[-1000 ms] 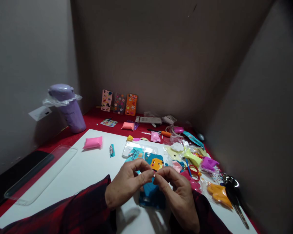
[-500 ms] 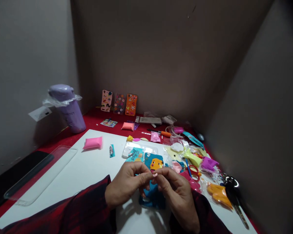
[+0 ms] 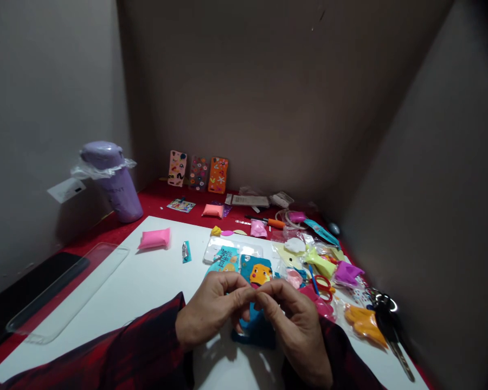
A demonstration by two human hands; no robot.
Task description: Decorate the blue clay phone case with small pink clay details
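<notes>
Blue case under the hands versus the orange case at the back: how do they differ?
The blue case lies on the white sheet; the orange case stands upright at the back. The blue case bears one large yellow-orange face, the orange case several small scattered shapes. Both are decorated.

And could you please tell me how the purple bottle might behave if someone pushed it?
The purple bottle might tip if pushed high, being tall and narrow. Once down, its rounded sides could let it roll. The crinkled plastic around its upper part may slip.
</notes>
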